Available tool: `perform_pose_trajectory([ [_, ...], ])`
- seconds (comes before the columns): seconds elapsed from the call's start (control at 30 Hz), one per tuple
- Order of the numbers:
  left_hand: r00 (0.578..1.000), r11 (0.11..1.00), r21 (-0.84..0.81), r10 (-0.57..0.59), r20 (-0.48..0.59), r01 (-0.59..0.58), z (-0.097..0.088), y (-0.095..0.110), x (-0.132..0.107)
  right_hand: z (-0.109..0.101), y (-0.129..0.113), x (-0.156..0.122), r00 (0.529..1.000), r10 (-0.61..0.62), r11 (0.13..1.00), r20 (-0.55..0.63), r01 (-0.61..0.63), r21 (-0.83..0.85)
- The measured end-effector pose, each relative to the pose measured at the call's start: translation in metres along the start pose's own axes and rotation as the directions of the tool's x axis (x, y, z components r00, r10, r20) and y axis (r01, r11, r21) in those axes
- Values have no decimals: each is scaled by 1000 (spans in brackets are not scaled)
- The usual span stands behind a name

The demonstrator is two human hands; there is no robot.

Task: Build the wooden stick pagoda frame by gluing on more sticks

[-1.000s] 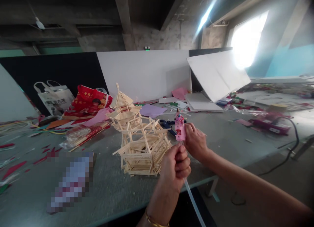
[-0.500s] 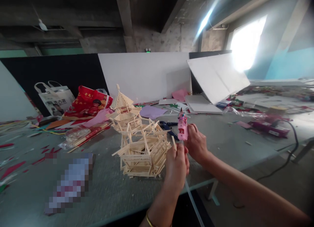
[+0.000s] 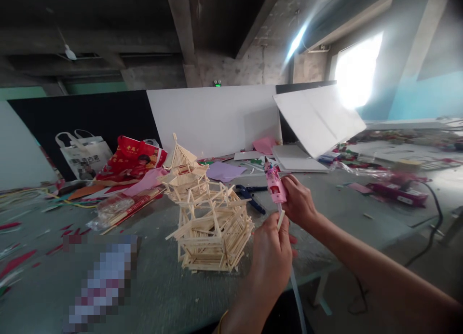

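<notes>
My right hand (image 3: 299, 199) is wrapped round a pink glue gun (image 3: 277, 187), its dark nozzle pointing up and away from me. Close behind the gun, my left hand (image 3: 273, 245) pinches a short pale wooden stick (image 3: 281, 219) between thumb and finger. A long translucent glue stick (image 3: 297, 295) runs from the gun's rear past my left hand and down; whether those fingers also grip it, I cannot tell. Left of my hands stands a tower model (image 3: 213, 233) of thin wooden sticks, with a pointed roof on top. Neither hand touches it.
Blue-handled pliers (image 3: 249, 196) lie just behind the model. Coloured paper (image 3: 226, 171), a red bag (image 3: 132, 160) and a white tote bag (image 3: 85, 155) sit farther back. White boards (image 3: 320, 119) lean at the back right. A blurred-out object (image 3: 103, 281) lies front left.
Both hands have shifted slightly right, and the glue gun now tilts left at its nozzle. The wooden stick has moved right, close behind the gun. The camera view has tipped slightly upward.
</notes>
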State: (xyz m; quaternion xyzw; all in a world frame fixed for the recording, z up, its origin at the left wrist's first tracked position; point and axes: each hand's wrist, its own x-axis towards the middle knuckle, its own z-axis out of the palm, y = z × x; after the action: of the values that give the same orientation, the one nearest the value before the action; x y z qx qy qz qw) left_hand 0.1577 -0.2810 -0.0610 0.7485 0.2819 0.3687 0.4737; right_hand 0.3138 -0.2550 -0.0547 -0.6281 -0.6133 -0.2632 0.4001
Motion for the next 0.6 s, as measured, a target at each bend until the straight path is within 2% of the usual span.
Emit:
perform_pose_trajectory([
  [0.1, 997, 993, 106, 49, -51, -43, 2, 1, 2, -1, 10, 16, 999, -31, 999, 39, 31, 10],
  [0.2, 989, 971, 232, 90, -118, -61, 5, 1, 7, 2, 21, 34, 998, -2, 1000, 55, 1, 28],
  [0.37, 998, 988, 141, 62, -10, -60, 10, 1, 17, 11, 34, 70, 980, 174, 977, 92, -184, 112],
  [0.43, 994, 983, 162, 93, -55, -83, 6, 2, 18, 14, 42, 82, 949, 263, 937, 175, -294, 187],
  [0.5, 982, 970, 221, 130, -135, -98, -4, 4, 14, 17, 51, 91, 891, 328, 863, 314, -418, 284],
  [0.6, 983, 975, 214, 101, -153, -67, -25, 7, -1, 18, 63, 91, 788, 325, 697, 522, -573, 431],
])
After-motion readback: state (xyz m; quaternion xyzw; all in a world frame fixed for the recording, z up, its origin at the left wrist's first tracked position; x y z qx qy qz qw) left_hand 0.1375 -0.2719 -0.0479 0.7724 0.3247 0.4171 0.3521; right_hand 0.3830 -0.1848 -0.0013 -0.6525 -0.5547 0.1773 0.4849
